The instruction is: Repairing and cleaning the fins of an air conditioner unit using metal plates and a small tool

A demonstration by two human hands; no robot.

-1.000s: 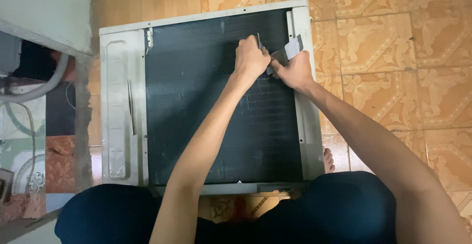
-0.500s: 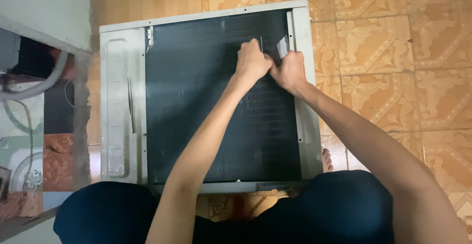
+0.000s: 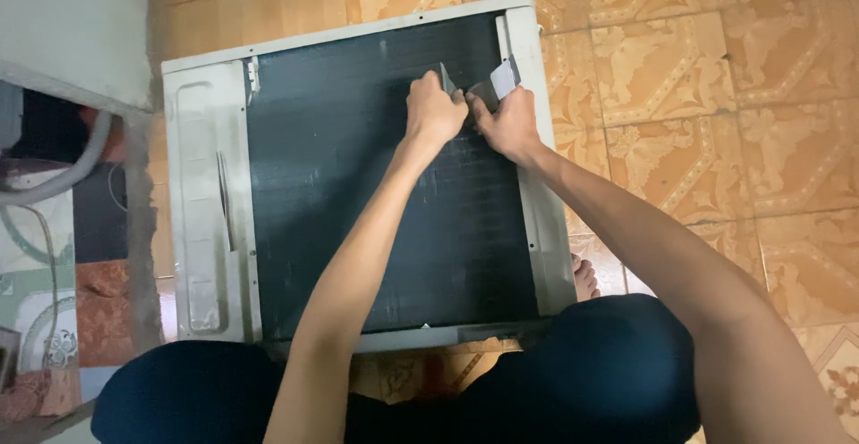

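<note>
Both hands meet on the dark coil face of the air-conditioner unit (image 3: pixel 358 175), near its far right corner. The left hand (image 3: pixel 434 113) is curled into a fist around a thin grey tool (image 3: pixel 445 78), only the tip of which shows above the knuckles. The right hand (image 3: pixel 512 126), touching the left, pinches a flat grey comb-like tool (image 3: pixel 501 80) whose broad end sticks up toward the unit's far edge.

That flat tool looks light and fairly stiff, probably plastic or thin metal, and is best gripped low on its handle so the broad end stays free. The thin tool seems rigid and slim, so a full closed grip suits it. The coil face itself is a fine black grid of fins, likely thin and easily bent, so it should be pressed only lightly.

The unit lies flat on patterned orange floor tiles (image 3: pixel 698 68), its pale metal frame bordering the dark panel, with a wider cream side panel (image 3: pixel 201 211) on its left. Beyond that side, a grey hose (image 3: pixel 63 171) curves away. The person's dark-clad knees (image 3: pixel 608 363) sit at the unit's near edge.
</note>
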